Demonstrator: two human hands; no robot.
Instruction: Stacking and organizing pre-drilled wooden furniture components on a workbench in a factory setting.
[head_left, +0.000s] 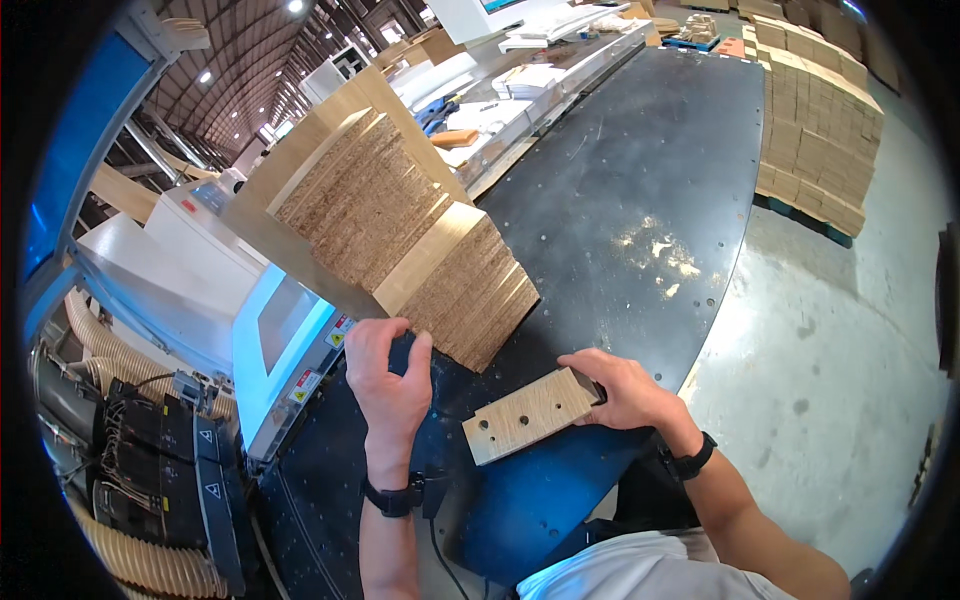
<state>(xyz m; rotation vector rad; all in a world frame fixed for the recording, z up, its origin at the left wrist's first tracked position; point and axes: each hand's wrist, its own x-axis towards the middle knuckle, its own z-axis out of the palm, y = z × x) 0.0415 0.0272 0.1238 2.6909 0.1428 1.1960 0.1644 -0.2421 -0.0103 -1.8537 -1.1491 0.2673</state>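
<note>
My right hand grips the far end of a small light-wood panel with drilled holes, lying flat on the black machine table. My left hand rests, fingers curled, against the near bottom corner of a stack of chipboard panels standing on edge on the table. The stack shows raw particle edges and light-wood faces. Both wrists wear black bands.
A white and blue machine housing with ribbed hoses lies to the left. Pallets of stacked wood pieces stand at the right on the concrete floor. More panels and white boards sit further back.
</note>
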